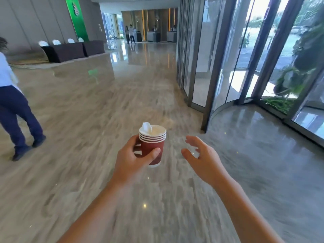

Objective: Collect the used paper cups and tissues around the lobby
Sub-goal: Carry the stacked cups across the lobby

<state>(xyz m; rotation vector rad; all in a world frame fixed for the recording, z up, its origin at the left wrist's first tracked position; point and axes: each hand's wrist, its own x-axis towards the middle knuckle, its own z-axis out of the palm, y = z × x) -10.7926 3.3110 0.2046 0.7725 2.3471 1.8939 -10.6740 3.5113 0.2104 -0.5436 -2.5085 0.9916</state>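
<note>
Stack of paper cups (152, 144): red outer wall, white rims, white base. Five or so rims visible, nested tight. Stack upright, slight tilt, held off floor. Top cup mouth open, pale inside. Crumpled white tissue (146, 127) sits in top cup, at rim's left side, poking above the rim. Lower part of stack partly hidden by grasp.

Matt red paper cups (152, 148), glossy polished stone floor (98, 102)
</note>
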